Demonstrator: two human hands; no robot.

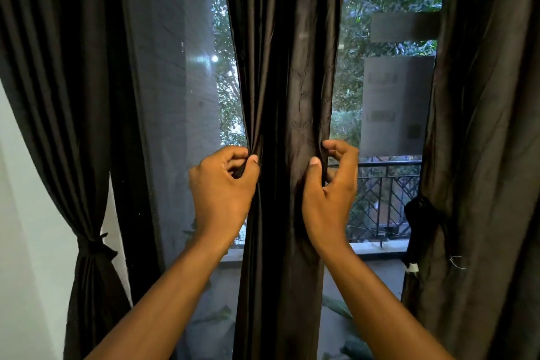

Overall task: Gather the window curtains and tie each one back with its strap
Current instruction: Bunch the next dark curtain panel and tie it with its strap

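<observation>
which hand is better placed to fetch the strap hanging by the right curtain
Probably the right hand: it pinches the middle curtain on the side nearer the strap. The left hand would have to cross over.

The middle curtain (287,126) was a dark brown with a faint sheen, its folds running in darker and lighter vertical bands; the left curtain (55,96) was nearly black and showed narrow pleated stripes; its strap (93,247) was the same black-brown; the right curtain (491,126) was a duller, flatter brown; the black strap (420,222) at its edge ended in a small white tag; the wall (26,228) at the left was pale white with a greenish tint; the balcony railing (382,199) outside was black with a diagonal lattice pattern; the foliage (380,0) beyond was green.
</observation>
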